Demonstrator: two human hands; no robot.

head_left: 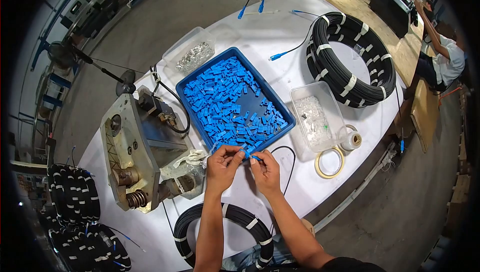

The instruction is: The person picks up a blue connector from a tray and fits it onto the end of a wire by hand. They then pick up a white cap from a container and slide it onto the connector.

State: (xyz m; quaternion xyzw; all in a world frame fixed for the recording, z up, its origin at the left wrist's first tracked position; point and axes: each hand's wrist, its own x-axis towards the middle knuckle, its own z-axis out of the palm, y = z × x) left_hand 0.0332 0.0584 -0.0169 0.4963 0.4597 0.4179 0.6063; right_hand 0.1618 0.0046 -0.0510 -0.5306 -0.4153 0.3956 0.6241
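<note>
My left hand (224, 169) is closed, its thumb and fingers pinching a small blue plastic connector (245, 153) at the front edge of the blue tray (198, 127). My right hand (266, 172) is closed beside it, gripping the blue end of a black cable (294, 158). The two blue parts meet between my fingertips; how they fit together is too small to make out. From my right hand the cable loops right and down towards a taped black coil (186, 226) in front of me. Many loose blue connector housings (220, 94) fill the tray.
A metal press (127, 154) stands at left. Clear bins hold metal parts (196, 57) and translucent pieces (312, 117). A large cable coil (345, 84), a tape roll (320, 173) and blue-tipped cable ends (276, 57) lie on the white table. Another person (447, 54) sits at far right.
</note>
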